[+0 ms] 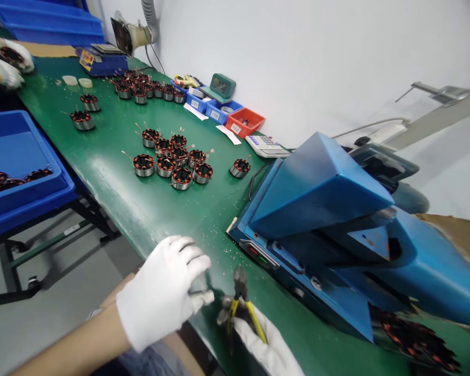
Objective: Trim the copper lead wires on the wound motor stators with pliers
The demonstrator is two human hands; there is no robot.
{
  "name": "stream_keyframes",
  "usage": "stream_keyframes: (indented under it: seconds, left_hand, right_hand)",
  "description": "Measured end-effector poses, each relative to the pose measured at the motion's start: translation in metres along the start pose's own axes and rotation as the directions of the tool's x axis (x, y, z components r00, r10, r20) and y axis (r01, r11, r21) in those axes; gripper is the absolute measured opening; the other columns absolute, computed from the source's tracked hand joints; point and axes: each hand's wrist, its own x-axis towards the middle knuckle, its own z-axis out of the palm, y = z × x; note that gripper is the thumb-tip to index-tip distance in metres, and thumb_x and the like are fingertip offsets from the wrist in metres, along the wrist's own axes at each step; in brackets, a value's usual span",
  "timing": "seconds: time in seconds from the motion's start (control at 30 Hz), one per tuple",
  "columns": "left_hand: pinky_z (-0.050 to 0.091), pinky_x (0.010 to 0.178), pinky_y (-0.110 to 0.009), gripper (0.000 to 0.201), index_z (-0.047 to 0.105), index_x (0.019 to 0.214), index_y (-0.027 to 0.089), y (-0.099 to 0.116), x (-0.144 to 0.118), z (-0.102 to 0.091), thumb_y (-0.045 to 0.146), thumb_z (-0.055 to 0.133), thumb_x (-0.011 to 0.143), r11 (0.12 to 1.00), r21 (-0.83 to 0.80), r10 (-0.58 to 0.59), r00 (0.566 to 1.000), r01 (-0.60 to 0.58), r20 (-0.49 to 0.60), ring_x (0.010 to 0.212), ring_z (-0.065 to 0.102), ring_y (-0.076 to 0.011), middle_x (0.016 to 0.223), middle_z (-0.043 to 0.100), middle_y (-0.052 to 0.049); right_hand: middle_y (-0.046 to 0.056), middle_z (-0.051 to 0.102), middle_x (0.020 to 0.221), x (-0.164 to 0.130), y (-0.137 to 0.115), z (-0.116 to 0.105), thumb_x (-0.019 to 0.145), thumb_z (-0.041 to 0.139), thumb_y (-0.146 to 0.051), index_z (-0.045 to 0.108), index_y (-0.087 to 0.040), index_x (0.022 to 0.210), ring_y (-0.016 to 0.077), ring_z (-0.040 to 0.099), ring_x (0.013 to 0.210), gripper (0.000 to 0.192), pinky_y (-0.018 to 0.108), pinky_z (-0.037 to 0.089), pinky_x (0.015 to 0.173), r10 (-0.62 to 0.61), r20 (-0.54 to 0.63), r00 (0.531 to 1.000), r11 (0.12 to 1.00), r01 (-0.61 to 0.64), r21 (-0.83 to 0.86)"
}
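My left hand (166, 287), in a white glove, is at the front edge of the green table with its fingers curled. A greyish thing (199, 282) shows between the fingers and thumb; its kind is mostly hidden by the glove. Just to the right, my right hand (264, 339), also gloved, is closed around wire cutters (241, 290) with yellow handles, their dark jaws pointing away from me. Beyond the hands, a group of motor stators (181, 177) with copper windings and loose wire ends stands on the table. One stator (240, 167) is apart to the right.
A large blue machine (313, 209) occupies the right side. Blue bins (215, 112), a red bin (254, 118) and a calculator (268, 146) line the wall. At left is a blue tub (15, 136) holding stators. A co-worker's gloved hands (13, 60) are at the far left.
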Motion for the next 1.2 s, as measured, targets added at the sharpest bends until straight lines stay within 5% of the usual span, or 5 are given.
stream_keyframes:
  seconds: [0.13, 0.4, 0.6, 0.93, 1.2]
  left_hand:
    - [0.041, 0.087, -0.044, 0.011, 0.064, 0.093, 0.018, 0.001, 0.009, 0.014, 0.02, 0.056, 0.087, 0.988, 0.056, -0.151, 0.975, 0.144, 0.16, 0.098, 0.053, -0.0265, 0.097, 0.064, -0.005]
    - [0.04, 0.076, -0.041, 0.01, 0.062, 0.082, 0.021, -0.003, 0.007, 0.013, 0.014, 0.054, 0.084, 0.986, 0.044, -0.166, 0.955, 0.16, 0.245, 0.087, 0.051, -0.0246, 0.088, 0.061, -0.003]
    - [0.04, 0.076, -0.041, 0.009, 0.062, 0.083, 0.021, -0.006, 0.006, 0.019, 0.016, 0.054, 0.085, 0.988, 0.035, -0.152, 0.968, 0.148, 0.199, 0.087, 0.05, -0.0243, 0.086, 0.06, -0.003]
    - [0.04, 0.074, -0.042, 0.011, 0.061, 0.083, 0.021, -0.003, 0.007, 0.015, 0.017, 0.052, 0.087, 0.987, 0.042, -0.158, 0.96, 0.152, 0.232, 0.086, 0.05, -0.0245, 0.086, 0.059, -0.003]
    - [0.039, 0.074, -0.041, 0.01, 0.06, 0.082, 0.021, -0.005, 0.006, 0.017, 0.016, 0.052, 0.085, 0.989, 0.027, -0.145, 0.964, 0.143, 0.223, 0.085, 0.05, -0.0241, 0.085, 0.059, -0.003]
  right_hand:
    - [0.007, 0.071, 0.085, 0.01, 0.0, 0.009, 0.066, 0.07, -0.059, 0.066, -0.018, 0.101, 0.0227, 0.065, 0.077, 0.055, 0.034, 0.05, 0.079, 0.089, 0.147, 0.985, 0.989, -0.105, 0.1]
    - [0.006, 0.07, 0.085, 0.024, -0.021, 0.015, 0.081, 0.057, -0.044, 0.064, -0.011, 0.105, 0.0219, 0.061, 0.078, 0.042, 0.03, 0.047, 0.072, 0.05, 0.355, 0.933, 0.949, 0.067, -0.309]
    - [0.013, 0.068, 0.112, 0.019, -0.021, 0.018, 0.085, 0.049, -0.045, 0.059, -0.01, 0.119, 0.0286, 0.06, 0.104, 0.05, 0.036, 0.042, 0.094, 0.073, 0.243, 0.967, 0.86, 0.062, -0.507]
    - [0.009, 0.073, 0.099, 0.015, -0.02, 0.02, 0.077, 0.058, -0.055, 0.062, -0.013, 0.119, 0.0256, 0.066, 0.089, 0.06, 0.031, 0.049, 0.084, 0.134, 0.22, 0.966, 0.92, -0.038, -0.391]
    - [0.011, 0.068, 0.118, 0.014, -0.011, 0.021, 0.079, 0.057, -0.052, 0.062, -0.015, 0.121, 0.0288, 0.058, 0.113, 0.057, 0.034, 0.04, 0.1, 0.075, 0.132, 0.988, 0.876, -0.002, -0.483]
